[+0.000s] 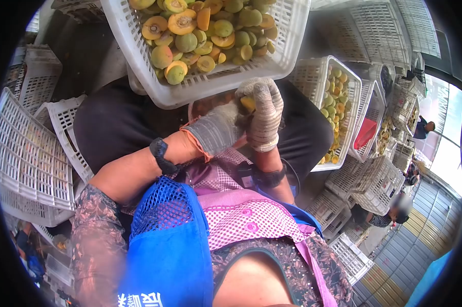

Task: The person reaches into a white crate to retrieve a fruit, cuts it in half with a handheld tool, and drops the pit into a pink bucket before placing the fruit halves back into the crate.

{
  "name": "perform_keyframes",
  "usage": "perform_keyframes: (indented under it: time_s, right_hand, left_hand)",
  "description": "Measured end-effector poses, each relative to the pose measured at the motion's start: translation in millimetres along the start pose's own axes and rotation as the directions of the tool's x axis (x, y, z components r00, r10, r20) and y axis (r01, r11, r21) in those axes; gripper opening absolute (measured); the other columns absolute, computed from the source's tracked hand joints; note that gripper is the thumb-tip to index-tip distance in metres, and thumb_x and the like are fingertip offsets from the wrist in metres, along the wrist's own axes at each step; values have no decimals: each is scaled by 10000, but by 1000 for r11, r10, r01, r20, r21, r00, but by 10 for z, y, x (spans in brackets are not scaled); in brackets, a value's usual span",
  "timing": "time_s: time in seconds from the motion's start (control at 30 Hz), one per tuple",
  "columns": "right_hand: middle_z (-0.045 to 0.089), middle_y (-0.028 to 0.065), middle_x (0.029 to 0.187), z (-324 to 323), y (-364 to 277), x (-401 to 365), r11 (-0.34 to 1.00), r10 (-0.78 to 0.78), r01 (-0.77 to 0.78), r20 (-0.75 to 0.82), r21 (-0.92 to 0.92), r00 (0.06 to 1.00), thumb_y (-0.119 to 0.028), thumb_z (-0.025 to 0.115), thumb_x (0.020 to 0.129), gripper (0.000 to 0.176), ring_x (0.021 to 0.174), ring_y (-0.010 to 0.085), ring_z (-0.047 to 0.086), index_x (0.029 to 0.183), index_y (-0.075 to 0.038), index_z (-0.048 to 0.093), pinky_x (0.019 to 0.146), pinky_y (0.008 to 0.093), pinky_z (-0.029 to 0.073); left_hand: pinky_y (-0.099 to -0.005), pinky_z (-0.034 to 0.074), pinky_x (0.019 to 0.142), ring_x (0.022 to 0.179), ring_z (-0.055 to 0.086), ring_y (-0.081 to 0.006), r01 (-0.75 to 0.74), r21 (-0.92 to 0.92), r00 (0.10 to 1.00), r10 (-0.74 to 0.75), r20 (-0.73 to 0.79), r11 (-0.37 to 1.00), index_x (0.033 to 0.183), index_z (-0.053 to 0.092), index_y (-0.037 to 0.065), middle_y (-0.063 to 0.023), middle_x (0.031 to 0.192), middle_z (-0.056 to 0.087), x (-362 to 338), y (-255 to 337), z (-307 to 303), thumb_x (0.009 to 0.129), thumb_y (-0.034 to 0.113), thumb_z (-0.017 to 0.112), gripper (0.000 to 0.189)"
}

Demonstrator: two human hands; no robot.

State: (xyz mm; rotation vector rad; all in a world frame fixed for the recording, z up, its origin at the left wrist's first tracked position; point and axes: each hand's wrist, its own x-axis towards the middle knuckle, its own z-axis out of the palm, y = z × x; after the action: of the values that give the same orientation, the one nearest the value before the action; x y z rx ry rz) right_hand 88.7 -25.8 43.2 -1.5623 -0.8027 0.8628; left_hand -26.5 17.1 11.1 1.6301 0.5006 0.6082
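Observation:
Both my hands wear pale, dirty gloves and meet above my lap, close to the near rim of a white crate (167, 97). My left hand (218, 129) is closed round a yellow-green fruit (248, 104), its fingertips partly hidden. Against the same fruit, my right hand (264, 112) has its fingers bent and pressed together; whatever lies inside them is hidden. Halved and whole green-orange fruits (205, 36) fill the crate. Part of a reddish container (210, 104) shows beneath my hands.
More fruit fills a crate (349, 128) to my right, with a red object (365, 134) in the crate beyond. Empty-looking white crates (31, 153) lean at my left. Stacked crates (377, 184) and other people (394, 212) are farther right.

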Motion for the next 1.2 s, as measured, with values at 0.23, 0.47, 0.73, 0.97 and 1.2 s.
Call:
perform_keyframes:
  time_s: [0.23, 0.47, 0.73, 0.97, 1.2]
  right_hand:
    - [604, 73, 800, -41, -2, 60, 898, 248, -302, 200, 321, 948, -263, 532, 896, 247, 673, 121, 545, 852, -25, 581, 603, 264, 444]
    - [558, 73, 713, -253, 443, 63, 527, 329, -281, 112, 802, 938, -324, 517, 912, 244, 610, 191, 573, 902, -80, 520, 452, 306, 473]
    - [545, 51, 646, -753, 399, 33, 68, 433, -176, 129, 982, 892, -317, 528, 923, 227, 548, 208, 548, 809, -123, 515, 494, 330, 478]
    - [525, 22, 724, -2252, 41, -625, 358, 353, 258, -385, 898, 853, -310, 578, 895, 226, 685, 164, 536, 809, -110, 519, 645, 318, 503]
    - [614, 101, 873, -3285, 1333, -1389, 972, 203, -45, -736, 229, 646, -277, 583, 890, 293, 894, 223, 595, 1009, -10, 570, 777, 333, 499]
  left_hand:
    - [-356, 485, 724, 765, 625, -238, 56, 345, 929, -175, 326, 937, 969, 630, 61, -101, 863, 650, 20, -82, -102, 826, 244, 569, 240]
    - [-202, 412, 470, 605, 564, -73, 520, -49, 744, -424, 517, 853, 1018, 587, 90, 5, 790, 590, 49, -82, -52, 871, 227, 596, 201]
    - [-458, 473, 825, 958, 568, -433, -149, 557, 917, -95, 386, 817, 1218, 471, -39, -256, 1051, 582, 219, -291, 135, 757, 38, 603, 486]
    - [-505, 485, 705, 839, 591, -446, -35, 649, 808, -361, 466, 760, 1017, 528, 102, -246, 877, 618, 216, -564, -88, 829, 174, 591, 212]
    - [-518, 480, 712, 861, 581, -460, 84, 713, 738, -524, 425, 696, 1026, 524, 95, -244, 888, 621, 71, -891, -154, 831, 232, 591, 248]
